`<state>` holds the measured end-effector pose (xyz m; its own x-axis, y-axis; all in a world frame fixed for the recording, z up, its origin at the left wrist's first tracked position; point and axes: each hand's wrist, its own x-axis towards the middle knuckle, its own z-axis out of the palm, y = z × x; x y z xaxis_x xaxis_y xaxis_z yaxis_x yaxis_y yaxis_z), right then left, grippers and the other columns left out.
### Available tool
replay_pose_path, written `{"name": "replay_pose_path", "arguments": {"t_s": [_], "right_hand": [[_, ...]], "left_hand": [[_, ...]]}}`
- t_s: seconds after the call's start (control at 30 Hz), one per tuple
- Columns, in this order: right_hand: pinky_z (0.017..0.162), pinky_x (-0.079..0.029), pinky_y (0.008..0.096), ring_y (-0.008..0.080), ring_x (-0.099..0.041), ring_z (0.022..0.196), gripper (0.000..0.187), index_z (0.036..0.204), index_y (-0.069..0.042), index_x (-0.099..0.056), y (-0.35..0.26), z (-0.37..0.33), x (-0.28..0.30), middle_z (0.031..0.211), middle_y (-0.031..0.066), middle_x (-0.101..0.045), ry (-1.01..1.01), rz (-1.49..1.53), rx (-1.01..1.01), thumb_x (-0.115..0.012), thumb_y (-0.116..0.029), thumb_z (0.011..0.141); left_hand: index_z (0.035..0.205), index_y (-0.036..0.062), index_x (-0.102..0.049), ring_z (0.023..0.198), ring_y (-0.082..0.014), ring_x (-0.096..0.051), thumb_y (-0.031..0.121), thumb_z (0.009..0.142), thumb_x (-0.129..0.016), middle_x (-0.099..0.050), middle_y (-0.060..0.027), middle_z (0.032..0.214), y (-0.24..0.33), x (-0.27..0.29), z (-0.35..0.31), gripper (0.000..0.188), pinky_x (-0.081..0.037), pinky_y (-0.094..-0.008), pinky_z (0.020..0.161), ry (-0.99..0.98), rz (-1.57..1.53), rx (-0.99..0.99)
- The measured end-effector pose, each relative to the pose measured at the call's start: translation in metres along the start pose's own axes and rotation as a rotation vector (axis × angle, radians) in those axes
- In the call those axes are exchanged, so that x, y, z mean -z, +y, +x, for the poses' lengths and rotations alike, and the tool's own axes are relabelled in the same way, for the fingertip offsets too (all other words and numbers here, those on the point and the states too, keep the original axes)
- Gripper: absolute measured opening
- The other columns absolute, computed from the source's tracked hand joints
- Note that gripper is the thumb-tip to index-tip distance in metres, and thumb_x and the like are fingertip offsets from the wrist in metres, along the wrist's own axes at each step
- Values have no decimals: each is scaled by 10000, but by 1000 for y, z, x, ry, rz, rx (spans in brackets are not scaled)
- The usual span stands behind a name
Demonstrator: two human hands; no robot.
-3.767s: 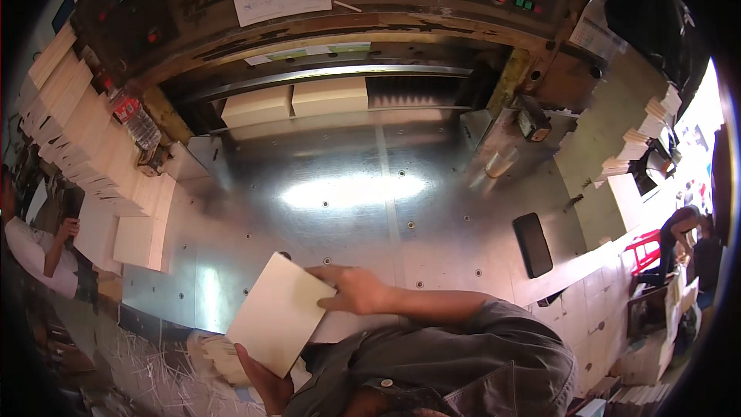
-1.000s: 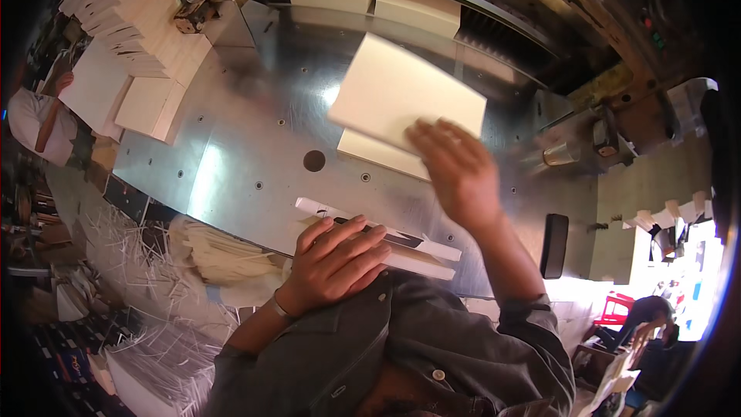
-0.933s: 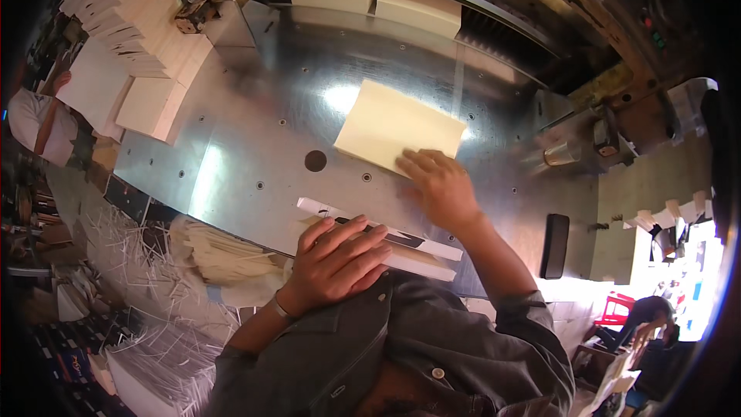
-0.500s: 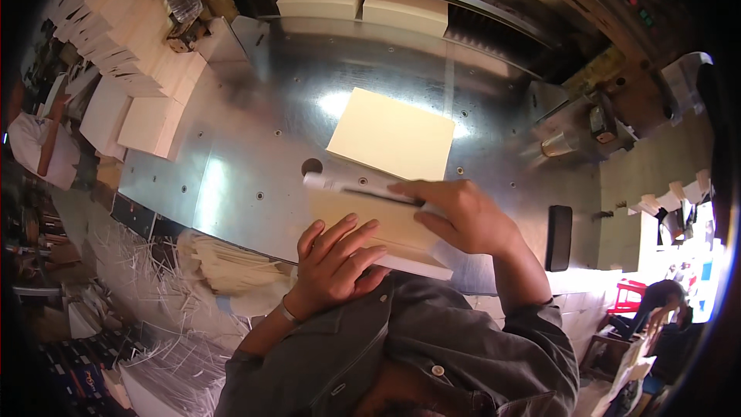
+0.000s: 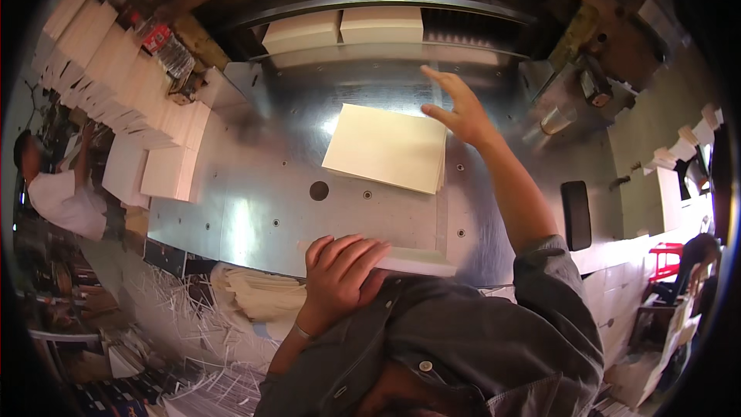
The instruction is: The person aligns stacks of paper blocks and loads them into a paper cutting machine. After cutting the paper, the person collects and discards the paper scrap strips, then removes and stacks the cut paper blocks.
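I see my right hand [image 5: 461, 110], fingers spread and holding nothing, at the far right corner of the flat cream paper stack [image 5: 387, 147] at frame centre, while my left hand [image 5: 340, 272] lies flat, unclenched, on the thin white paper pile [image 5: 413, 262] at the table's [image 5: 255, 208] near edge. A careless push could fan the sheets askew. Two cream paper blocks [image 5: 345, 28] sit under the cutter bar at top, blocking the way forward.

1. You have bare steel table [image 5: 255, 193] left of the cream paper stack [image 5: 386, 147].
2. Two paper blocks [image 5: 347, 27] under the cutter bar block the back.
3. Stacked paper piles [image 5: 116, 93] wall the left edge.
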<state>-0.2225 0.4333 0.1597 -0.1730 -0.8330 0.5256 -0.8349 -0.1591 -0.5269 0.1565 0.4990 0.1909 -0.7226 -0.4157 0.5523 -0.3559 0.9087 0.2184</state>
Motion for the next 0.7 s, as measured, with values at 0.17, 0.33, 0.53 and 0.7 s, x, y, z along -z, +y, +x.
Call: {"name": "replay_pose_path", "arguments": {"t_s": [0.17, 0.33, 0.53, 0.7], "right_hand": [[1065, -459, 380, 256, -588, 1240, 677, 1563, -107, -453, 61, -54, -25, 1415, 172, -590, 376, 474, -348, -727, -272, 966], [1004, -487, 333, 202, -597, 1119, 643, 1577, -95, -423, 62, -55, -26, 1358, 183, -595, 455, 544, -382, -675, -294, 1019], [976, -500, 327, 189, -604, 1074, 622, 1572, -92, -426, 72, -59, -26, 1342, 173, -605, 529, 585, -403, -645, -332, 1041], [971, -503, 331, 188, -604, 1063, 619, 1562, -89, -438, 73, -53, -26, 1332, 170, -613, 544, 612, -402, -646, -347, 1040]], "left_hand": [[1076, 139, -749, 1027, -213, -674, 194, 803, -818, -732, 5, 1032, -11, 20, 18, 287, -426, -443, 1031, -176, -192, -7], [1007, 104, -726, 960, -250, -696, 179, 852, -813, -733, -36, 1010, -27, 52, 72, 193, -454, -510, 1033, 37, -80, -80], [1024, 146, -767, 972, -246, -725, 223, 899, -785, -736, -16, 1015, -47, 23, 118, 149, -446, -466, 1065, 389, 32, -311], [1180, 109, -739, 1315, -302, -560, 333, 864, -827, -642, -104, 1340, -69, -37, 99, 397, -395, -508, 1132, 38, 32, -116]]}}
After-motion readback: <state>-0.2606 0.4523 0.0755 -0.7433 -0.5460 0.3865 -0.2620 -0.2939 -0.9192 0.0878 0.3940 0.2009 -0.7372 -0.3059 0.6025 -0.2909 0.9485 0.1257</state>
